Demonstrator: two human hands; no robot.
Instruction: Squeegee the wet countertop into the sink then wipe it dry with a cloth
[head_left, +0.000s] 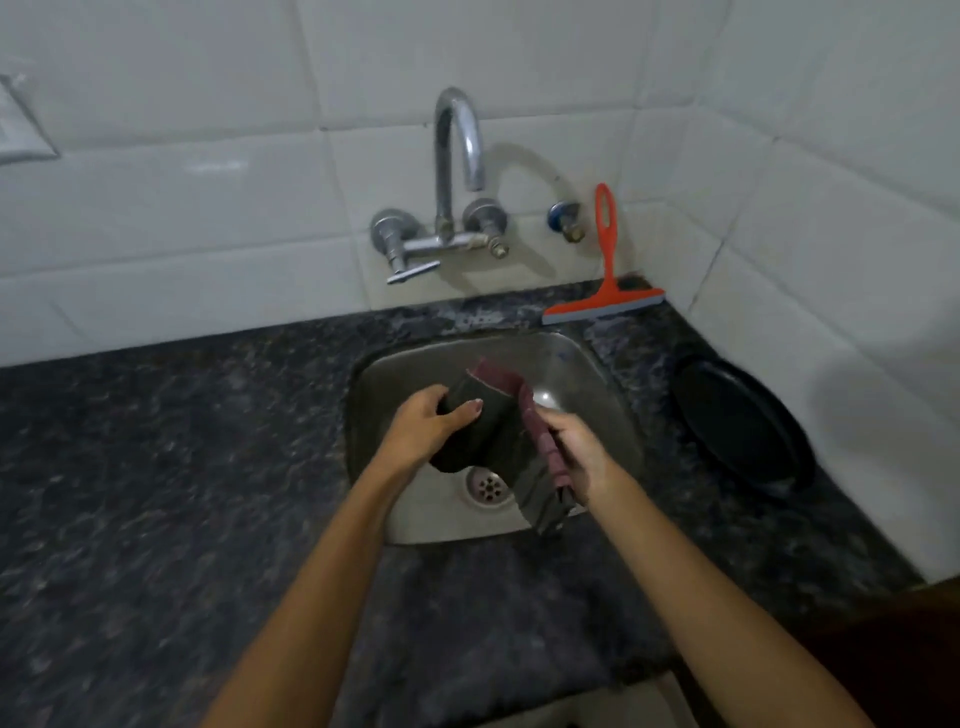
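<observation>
A dark cloth (493, 436) with a maroon edge hangs over the steel sink (395, 374), held between both hands. My left hand (423, 428) grips its upper left part; my right hand (576, 449) grips its maroon edge on the right. The cloth's lower end dangles near the drain (488, 488). An orange squeegee (605, 280) leans against the tiled wall behind the sink, its blade on the dark granite countertop (156, 467), apart from both hands.
A chrome tap (457, 171) juts from the white tiled wall above the sink. A black round plate (743, 426) lies on the counter right of the sink, by the corner wall. A small blue valve (563, 221) sits beside the squeegee handle.
</observation>
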